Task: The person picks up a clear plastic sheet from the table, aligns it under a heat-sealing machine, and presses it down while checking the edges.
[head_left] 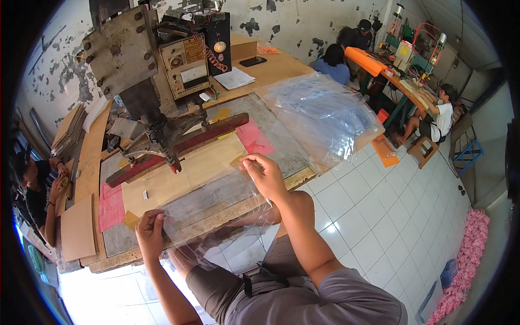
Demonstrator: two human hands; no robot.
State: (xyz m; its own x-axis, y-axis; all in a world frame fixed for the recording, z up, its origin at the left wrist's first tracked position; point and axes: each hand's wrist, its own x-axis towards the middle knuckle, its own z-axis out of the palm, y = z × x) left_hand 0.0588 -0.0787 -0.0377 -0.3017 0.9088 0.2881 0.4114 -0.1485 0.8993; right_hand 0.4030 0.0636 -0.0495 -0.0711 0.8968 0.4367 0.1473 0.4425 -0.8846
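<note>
A clear plastic sheet (216,203) is stretched between my two hands, over the front of the worktable, and its lower part hangs past the edge above my lap. Thumb and fingers of my left hand (149,234) pinch its left corner. Higher up, my right hand (263,174) pinches the right corner. Just beyond the sheet lies a yellowish flat board (179,176) with pink pieces (257,136) at its ends. Above that board sits the long red bar (189,145) of a press (149,116). A small whitish piece (145,195) rests on the board.
A pile of clear plastic sheets (325,116) covers the table's right side. Behind the press stand a control box (185,66), paper (234,79) and a phone (253,62). One person (40,189) works at the left; several others sit by machines at the far right.
</note>
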